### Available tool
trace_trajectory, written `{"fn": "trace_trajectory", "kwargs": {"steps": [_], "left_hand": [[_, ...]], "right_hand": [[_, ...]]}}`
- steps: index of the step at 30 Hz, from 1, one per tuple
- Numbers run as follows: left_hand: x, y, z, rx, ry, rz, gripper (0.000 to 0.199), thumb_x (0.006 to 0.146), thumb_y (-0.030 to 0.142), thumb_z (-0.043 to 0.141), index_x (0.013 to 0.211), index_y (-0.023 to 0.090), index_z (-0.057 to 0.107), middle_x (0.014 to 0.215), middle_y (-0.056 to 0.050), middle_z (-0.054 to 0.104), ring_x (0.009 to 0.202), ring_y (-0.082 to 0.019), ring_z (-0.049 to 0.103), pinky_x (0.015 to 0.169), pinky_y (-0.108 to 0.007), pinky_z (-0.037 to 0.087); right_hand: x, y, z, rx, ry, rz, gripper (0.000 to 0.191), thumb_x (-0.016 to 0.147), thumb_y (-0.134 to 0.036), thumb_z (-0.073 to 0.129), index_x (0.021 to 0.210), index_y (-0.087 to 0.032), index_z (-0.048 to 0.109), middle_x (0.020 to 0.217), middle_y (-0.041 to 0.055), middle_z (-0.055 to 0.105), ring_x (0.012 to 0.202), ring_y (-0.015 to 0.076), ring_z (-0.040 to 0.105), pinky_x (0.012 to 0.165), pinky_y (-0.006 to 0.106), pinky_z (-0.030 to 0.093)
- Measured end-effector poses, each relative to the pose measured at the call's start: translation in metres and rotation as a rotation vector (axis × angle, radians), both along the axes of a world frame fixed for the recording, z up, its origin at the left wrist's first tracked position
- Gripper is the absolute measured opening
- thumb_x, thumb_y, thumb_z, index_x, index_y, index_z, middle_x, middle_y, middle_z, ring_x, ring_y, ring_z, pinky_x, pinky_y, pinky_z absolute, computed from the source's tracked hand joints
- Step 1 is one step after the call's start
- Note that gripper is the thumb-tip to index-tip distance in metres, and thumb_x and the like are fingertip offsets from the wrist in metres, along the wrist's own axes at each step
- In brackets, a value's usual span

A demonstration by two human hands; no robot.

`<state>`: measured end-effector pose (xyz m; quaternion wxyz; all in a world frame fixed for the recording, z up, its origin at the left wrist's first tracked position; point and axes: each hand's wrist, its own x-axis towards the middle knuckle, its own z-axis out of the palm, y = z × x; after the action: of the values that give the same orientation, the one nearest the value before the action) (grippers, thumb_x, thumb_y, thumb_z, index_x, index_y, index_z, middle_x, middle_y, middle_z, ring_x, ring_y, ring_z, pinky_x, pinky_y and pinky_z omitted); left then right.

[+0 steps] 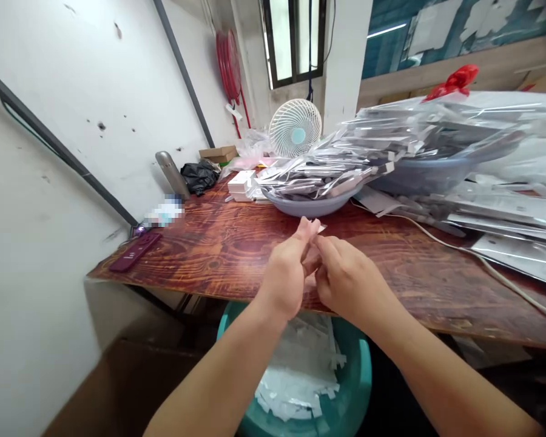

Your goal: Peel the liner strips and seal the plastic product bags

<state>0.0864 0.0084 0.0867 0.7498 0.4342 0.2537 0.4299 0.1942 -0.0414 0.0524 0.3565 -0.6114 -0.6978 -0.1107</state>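
Observation:
My left hand (pixel 289 264) and my right hand (pixel 346 273) meet over the front part of the wooden table. The fingers of both are closed and pressed close together. A small pale tip (pixel 322 228) sticks out between the fingertips; the rest of it is hidden, and I cannot tell what it is. Just beyond the hands stands a bluish plastic basin (pixel 307 207), heaped with flat, clear-wrapped packets (pixel 318 173). Below the table edge, under my forearms, a teal tub (pixel 361 388) holds many white pieces with ragged edges (pixel 295 370).
A larger basin (pixel 430 176) piled with wrapped packets stands at the right, with more packets (pixel 519 209) beside it. A cable (pixel 437 241) crosses the table's right side. A fan (pixel 295 127), white boxes (pixel 242 185) and a black bag (pixel 200 176) stand behind; a power strip (pixel 135 252) lies left.

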Motion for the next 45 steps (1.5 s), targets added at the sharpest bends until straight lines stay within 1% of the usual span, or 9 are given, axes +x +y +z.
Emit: {"fn": "trace_trajectory", "kwargs": {"steps": [2,6,8,11,18,28,38,41,45], "left_hand": [[-0.012,0.003,0.004,0.172,0.066,0.042,0.038,0.083,0.047,0.056,0.109,0.022,0.067,0.127,-0.007,0.057,0.106,-0.023,0.058,0.079,-0.029,0.050],[-0.027,0.024,-0.004,0.429,0.360,0.443,0.038,0.076,0.040,0.068,0.109,0.023,0.067,0.121,-0.008,0.058,0.098,-0.018,0.057,0.083,-0.026,0.045],[-0.026,0.034,-0.013,0.315,0.392,0.342,0.037,0.074,0.042,0.069,0.104,0.021,0.068,0.106,-0.008,0.062,0.088,-0.015,0.058,0.075,-0.024,0.045],[-0.015,0.044,-0.029,0.119,0.208,0.074,0.035,0.072,0.044,0.069,0.096,0.018,0.068,0.081,-0.004,0.063,0.067,-0.011,0.057,0.059,-0.022,0.043],[0.014,0.056,-0.057,-0.054,0.005,0.218,0.029,0.056,0.032,0.081,0.070,0.013,0.063,0.066,0.000,0.062,0.055,-0.008,0.053,0.055,-0.021,0.042],[0.022,0.065,-0.067,-0.098,0.062,0.333,0.021,0.065,0.024,0.075,0.061,0.013,0.058,0.058,0.002,0.061,0.050,-0.007,0.051,0.056,-0.021,0.040],[0.016,0.061,-0.075,-0.118,0.049,0.203,0.014,0.074,0.020,0.068,0.065,0.013,0.059,0.063,0.000,0.062,0.055,-0.008,0.055,0.062,-0.021,0.044],[0.012,0.061,-0.076,-0.157,0.037,0.124,0.019,0.074,0.030,0.070,0.077,0.013,0.062,0.075,-0.003,0.066,0.065,-0.012,0.061,0.069,-0.025,0.048],[-0.006,0.052,-0.067,-0.218,0.094,0.010,0.046,0.073,0.055,0.064,0.090,0.013,0.062,0.085,-0.008,0.066,0.072,-0.016,0.064,0.067,-0.028,0.053]], "right_hand": [[0.009,0.001,0.004,0.030,0.254,-0.005,0.041,0.074,-0.012,0.048,0.115,-0.015,0.054,0.094,0.0111,0.063,0.083,0.0237,0.058,0.073,0.038,0.048],[0.026,0.007,0.009,-0.090,1.033,0.148,0.052,0.067,-0.022,0.067,0.117,-0.027,0.050,0.091,0.0021,0.062,0.077,0.0187,0.059,0.066,0.032,0.049],[0.029,0.012,0.008,-0.172,1.328,0.277,0.054,0.061,-0.021,0.072,0.111,-0.028,0.052,0.088,-0.0003,0.062,0.076,0.0167,0.058,0.064,0.030,0.049],[0.029,0.019,0.002,-0.273,1.518,0.338,0.050,0.055,-0.015,0.074,0.101,-0.025,0.057,0.087,-0.0016,0.062,0.075,0.0145,0.057,0.064,0.027,0.047],[0.033,0.029,-0.012,-0.385,1.663,0.296,0.037,0.054,-0.018,0.079,0.084,-0.022,0.057,0.076,-0.0030,0.064,0.065,0.0137,0.059,0.060,0.027,0.047],[0.030,0.043,-0.026,-0.301,1.718,0.207,0.034,0.051,-0.032,0.083,0.073,-0.017,0.062,0.067,0.0004,0.065,0.057,0.0131,0.057,0.053,0.026,0.045],[0.038,0.052,-0.045,-0.311,1.671,0.128,0.033,0.043,-0.030,0.085,0.064,-0.013,0.067,0.060,0.0031,0.064,0.052,0.0127,0.055,0.048,0.026,0.043],[0.039,0.054,-0.049,-0.207,1.636,0.048,0.033,0.044,-0.034,0.084,0.063,-0.013,0.066,0.058,0.0013,0.062,0.050,0.0107,0.051,0.046,0.025,0.040],[0.047,0.058,-0.053,0.040,1.552,-0.083,0.030,0.054,-0.037,0.079,0.067,-0.014,0.065,0.059,-0.0020,0.058,0.051,0.0080,0.046,0.047,0.023,0.035]]}}
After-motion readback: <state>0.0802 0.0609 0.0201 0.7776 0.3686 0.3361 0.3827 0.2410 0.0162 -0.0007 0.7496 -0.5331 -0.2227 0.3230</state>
